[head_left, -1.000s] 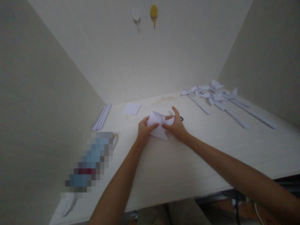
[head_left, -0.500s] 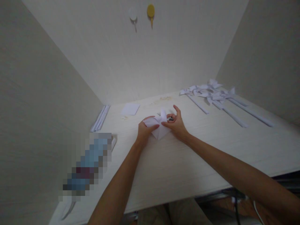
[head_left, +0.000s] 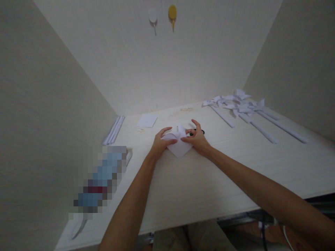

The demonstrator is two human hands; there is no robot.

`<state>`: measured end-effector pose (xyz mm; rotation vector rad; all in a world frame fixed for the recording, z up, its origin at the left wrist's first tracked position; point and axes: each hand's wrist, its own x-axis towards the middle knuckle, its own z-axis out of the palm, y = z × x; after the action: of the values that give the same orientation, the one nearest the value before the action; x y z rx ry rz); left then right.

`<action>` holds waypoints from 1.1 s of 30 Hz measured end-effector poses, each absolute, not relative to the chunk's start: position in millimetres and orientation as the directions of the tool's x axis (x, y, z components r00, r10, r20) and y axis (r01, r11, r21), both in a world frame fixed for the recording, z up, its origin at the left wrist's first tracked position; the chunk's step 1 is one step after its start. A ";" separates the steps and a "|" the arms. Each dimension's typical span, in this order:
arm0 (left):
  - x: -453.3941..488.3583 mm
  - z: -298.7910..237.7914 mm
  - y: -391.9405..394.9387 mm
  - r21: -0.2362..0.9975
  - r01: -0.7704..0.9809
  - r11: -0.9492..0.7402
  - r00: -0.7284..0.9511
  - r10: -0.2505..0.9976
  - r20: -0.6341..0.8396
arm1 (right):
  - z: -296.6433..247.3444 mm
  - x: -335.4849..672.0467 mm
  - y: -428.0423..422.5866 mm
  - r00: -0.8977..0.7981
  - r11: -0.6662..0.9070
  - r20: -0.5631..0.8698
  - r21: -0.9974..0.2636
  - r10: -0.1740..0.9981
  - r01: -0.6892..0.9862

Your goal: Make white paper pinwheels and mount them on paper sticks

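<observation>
A white paper pinwheel, its corners curled in toward the middle, is between my hands over the table. My left hand grips its left side, thumb pressed near the center and index finger raised. From the right, my right hand pinches the paper near the center, its index finger pointing up. Just behind the right fingers shows part of a dark object, possibly scissor handles; most of it is hidden.
Several white pinwheels with rolled-paper sticks lie at the back right. Rolled paper sticks and a square paper sheet are at the back left. A pixelated object is at the left. White and yellow hooks hang on the wall.
The pinwheel's front corner now lies flatter, and the left index finger has lifted off the paper. More of the dark object shows behind the right hand. The whole view has shifted slightly.
</observation>
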<state>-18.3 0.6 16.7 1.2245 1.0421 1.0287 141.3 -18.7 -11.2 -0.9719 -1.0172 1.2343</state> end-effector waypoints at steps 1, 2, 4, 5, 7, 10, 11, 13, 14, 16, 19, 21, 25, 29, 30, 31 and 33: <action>-19.0 17.1 0.5 0.998 -0.023 0.057 0.216 0.975 -0.050 | -12.0 141.7 -18.0 0.046 0.086 0.076 -0.960 0.996 -0.266; -19.6 17.2 0.5 0.999 -0.014 0.049 0.214 0.976 -0.045 | -12.9 142.1 -17.4 0.041 0.085 0.077 -0.960 0.996 -0.267; -21.2 16.6 0.9 0.999 -0.018 0.041 0.219 0.975 -0.036 | -14.3 142.9 -16.4 0.041 0.085 0.077 -0.961 0.996 -0.263; -22.2 16.2 1.2 0.999 -0.026 0.039 0.229 0.973 -0.032 | -14.7 143.4 -16.0 0.041 0.084 0.076 -0.962 0.996 -0.260; -24.7 15.7 1.7 0.998 -0.040 0.043 0.253 0.967 -0.032 | -14.9 144.1 -15.7 0.027 0.079 0.074 -0.963 0.997 -0.257; -27.9 15.8 1.8 0.998 -0.027 0.055 0.268 0.962 -0.046 | -14.1 144.6 -15.7 -0.008 0.072 0.077 -0.968 0.997 -0.242; -28.4 15.9 1.6 0.998 -0.019 0.058 0.271 0.961 -0.050 | -13.6 144.5 -15.7 -0.011 0.071 0.076 -0.969 0.997 -0.237; -28.5 15.9 1.2 0.999 -0.008 0.054 0.281 0.959 -0.049 | -12.6 144.0 -16.0 -0.002 0.068 0.071 -0.970 0.997 -0.233; -28.0 15.9 0.8 0.999 -0.003 0.046 0.282 0.958 -0.043 | -11.9 143.7 -16.4 0.004 0.068 0.069 -0.970 0.998 -0.234; -26.1 15.9 -0.2 1.000 0.012 0.027 0.273 0.962 -0.030 | -10.3 143.0 -17.6 0.014 0.074 0.073 -0.969 0.997 -0.237; -22.0 16.8 -2.5 0.999 0.046 0.002 0.239 0.971 -0.013 | -8.2 142.5 -19.6 0.027 0.089 0.086 -0.971 0.996 -0.223; -19.4 17.8 -4.2 0.998 0.068 -0.016 0.216 0.976 0.001 | -7.7 142.6 -20.4 0.031 0.092 0.088 -0.973 0.996 -0.212; -16.6 19.1 -6.3 0.995 0.087 -0.047 0.190 0.981 0.030 | -8.6 143.1 -19.8 0.024 0.095 0.092 -0.974 0.995 -0.207; -16.4 17.6 -6.5 0.994 0.084 -0.067 0.185 0.981 0.050 | -9.9 143.1 -19.1 0.036 0.103 0.098 -0.975 0.995 -0.196; -16.4 17.0 -6.3 0.994 0.085 -0.068 0.185 0.981 0.051 | -10.1 143.0 -19.1 0.039 0.103 0.097 -0.976 0.994 -0.194; -16.3 16.3 -6.0 0.994 0.087 -0.067 0.183 0.982 0.050 | -10.2 142.9 -19.2 0.041 0.103 0.096 -0.976 0.994 -0.194; -15.8 14.9 -5.3 0.994 0.089 -0.065 0.164 0.985 0.050 | -10.1 142.4 -19.4 0.045 0.104 0.097 -0.974 0.994 -0.199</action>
<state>-15.8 -5.3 14.9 1.3927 1.1272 1.0838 142.4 -19.4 -10.1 -1.0035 -1.0807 1.1992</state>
